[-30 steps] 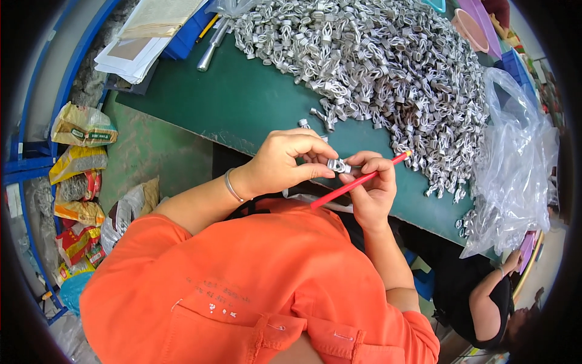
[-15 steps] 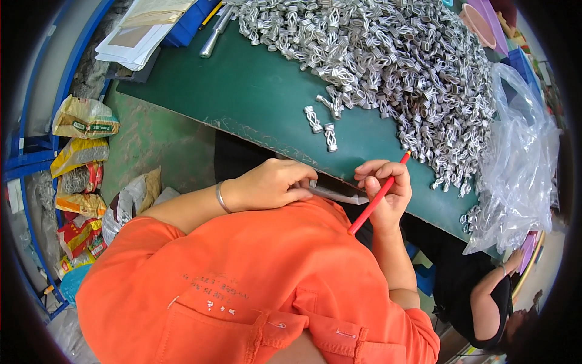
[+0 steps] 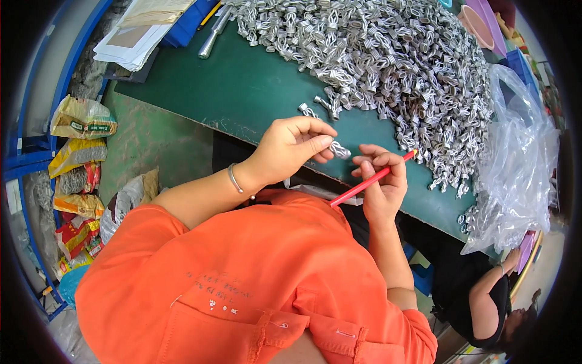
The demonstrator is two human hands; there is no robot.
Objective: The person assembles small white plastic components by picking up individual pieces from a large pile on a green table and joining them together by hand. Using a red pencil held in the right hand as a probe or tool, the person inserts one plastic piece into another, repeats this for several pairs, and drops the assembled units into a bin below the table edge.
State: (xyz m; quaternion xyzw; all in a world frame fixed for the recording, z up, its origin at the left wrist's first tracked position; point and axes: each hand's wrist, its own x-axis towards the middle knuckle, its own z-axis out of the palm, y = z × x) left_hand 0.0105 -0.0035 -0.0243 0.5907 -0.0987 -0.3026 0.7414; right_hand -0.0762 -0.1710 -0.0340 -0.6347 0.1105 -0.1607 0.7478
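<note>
My left hand (image 3: 297, 145) is over the near edge of the green table, thumb and fingers pinched on a small silver metal fitting (image 3: 341, 150) with open twisted loops. In my right hand (image 3: 385, 182) is a slim red pencil-like rod (image 3: 364, 187) with a yellowish tip; it slants from upper right to lower left. The right fingertips are close to the fitting but apart from it. Just beyond my left hand, another silver fitting (image 3: 308, 110) lies on the table, and one more (image 3: 327, 106) rests by the edge of the heap.
A large heap of silver fittings (image 3: 388, 67) covers the table's far right. Clear plastic bags (image 3: 515, 158) hang at the right edge. A metal-handled tool (image 3: 215, 36) and papers (image 3: 142, 33) lie far left. A person in black (image 3: 470, 291) sits at right; packed sacks (image 3: 79, 158) line the left.
My left hand has moved up and right from the table edge and now shows a fitting in its fingers. The right hand has shifted slightly, and the rod lies at a flatter slant.
</note>
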